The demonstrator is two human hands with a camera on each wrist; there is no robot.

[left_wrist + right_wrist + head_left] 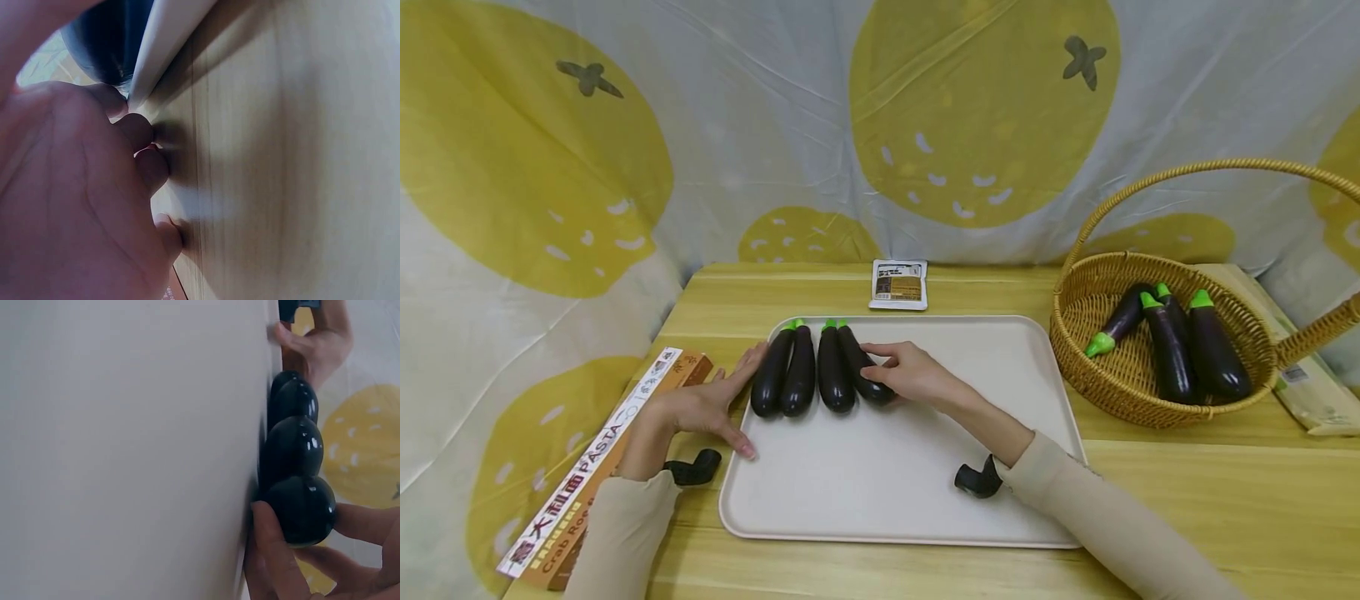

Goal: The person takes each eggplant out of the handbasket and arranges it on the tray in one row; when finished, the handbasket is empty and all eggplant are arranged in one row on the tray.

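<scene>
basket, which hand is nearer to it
Right. The right hand grips the rightmost eggplant on the tray, left of the basket; the left hand is farther left, at the tray's left edge.

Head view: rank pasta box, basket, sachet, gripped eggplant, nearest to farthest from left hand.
1. Pasta box: beside left hand, on its left.
2. Gripped eggplant: on its right, in right hand.
3. Sachet: beyond tray.
4. Basket: far right, past tray.

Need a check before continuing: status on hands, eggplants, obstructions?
Right hand grips rightmost eggplant on tray; three more alongside. Left hand spread at tray's left edge. Pasta box near left hand; nothing visibly blocking right hand.
</scene>
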